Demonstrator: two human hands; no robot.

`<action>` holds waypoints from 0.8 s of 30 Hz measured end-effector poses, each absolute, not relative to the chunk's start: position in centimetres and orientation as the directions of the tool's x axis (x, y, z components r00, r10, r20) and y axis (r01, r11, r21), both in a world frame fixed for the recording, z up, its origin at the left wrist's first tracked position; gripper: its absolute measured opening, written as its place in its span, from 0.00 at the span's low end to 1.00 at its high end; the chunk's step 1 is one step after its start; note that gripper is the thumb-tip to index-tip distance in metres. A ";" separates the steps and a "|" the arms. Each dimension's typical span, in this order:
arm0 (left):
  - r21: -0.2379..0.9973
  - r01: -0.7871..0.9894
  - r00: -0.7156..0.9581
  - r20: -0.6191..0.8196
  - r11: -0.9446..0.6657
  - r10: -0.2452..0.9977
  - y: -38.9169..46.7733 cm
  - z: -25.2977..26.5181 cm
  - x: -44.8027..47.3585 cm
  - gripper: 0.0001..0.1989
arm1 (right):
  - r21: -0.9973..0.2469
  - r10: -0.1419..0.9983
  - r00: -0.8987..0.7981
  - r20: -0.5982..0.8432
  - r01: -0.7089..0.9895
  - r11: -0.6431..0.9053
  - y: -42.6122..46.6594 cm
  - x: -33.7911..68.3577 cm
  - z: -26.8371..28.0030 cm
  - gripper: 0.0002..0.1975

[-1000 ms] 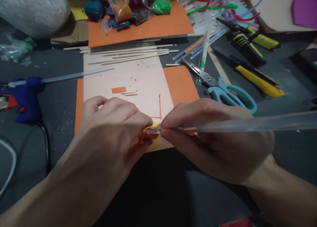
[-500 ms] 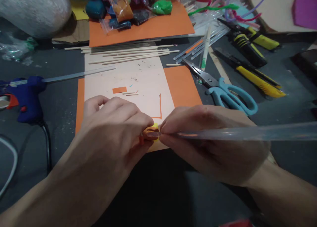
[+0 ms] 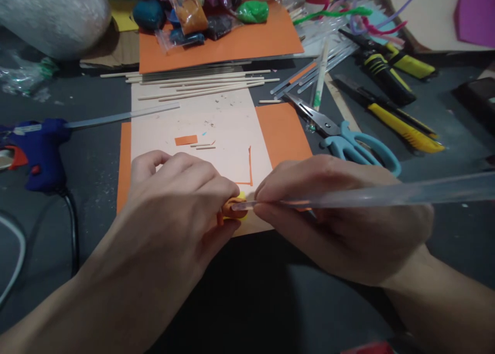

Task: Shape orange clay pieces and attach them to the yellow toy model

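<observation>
My left hand (image 3: pixel 174 204) is closed around a small orange-brown clay piece (image 3: pixel 229 209), with its thumb and fingertips at the sides. A bit of yellow (image 3: pixel 242 195) shows behind this piece, and the rest lies hidden under my fingers. Pinched in my right hand (image 3: pixel 340 215) is a long translucent stick (image 3: pixel 371 194), its far end running out to the right edge. The stick's narrow tip touches the clay's face. Both hands are over the near edge of a pale sheet (image 3: pixel 185 171).
A blue glue gun (image 3: pixel 44 153) lies left, with a glue stick (image 3: pixel 124 116) pointing right. Scissors (image 3: pixel 348 137), a yellow cutter (image 3: pixel 406 127) and pliers (image 3: pixel 386 76) lie right. Wooden sticks (image 3: pixel 209 86) and bagged clay (image 3: pixel 193 16) are at the back.
My right hand has shifted slightly up and right, and the stick's outer end has risen. More of the tip shows at the clay. The left hand stays nearly still.
</observation>
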State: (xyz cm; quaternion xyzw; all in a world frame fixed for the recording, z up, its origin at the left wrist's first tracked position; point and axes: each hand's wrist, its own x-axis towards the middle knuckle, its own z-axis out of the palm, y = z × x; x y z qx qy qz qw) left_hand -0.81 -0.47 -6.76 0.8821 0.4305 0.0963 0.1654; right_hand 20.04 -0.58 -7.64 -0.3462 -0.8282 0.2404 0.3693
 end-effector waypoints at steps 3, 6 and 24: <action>0.355 0.740 0.608 0.010 -0.571 0.794 -0.5 -6.7 -0.7 0.07 | -0.626 0.749 -0.501 0.435 0.430 0.651 -0.6 19.8 -7.6 0.06; 0.369 0.731 0.607 0.034 -0.574 0.794 -0.5 -6.8 -0.7 0.08 | -0.611 0.752 -0.496 0.434 0.452 0.650 -0.7 19.7 -7.9 0.05; 0.328 0.762 0.567 0.079 -0.558 0.820 -0.4 -6.5 -0.8 0.03 | -0.595 0.779 -0.495 0.385 0.512 0.620 -0.8 19.5 -7.3 0.06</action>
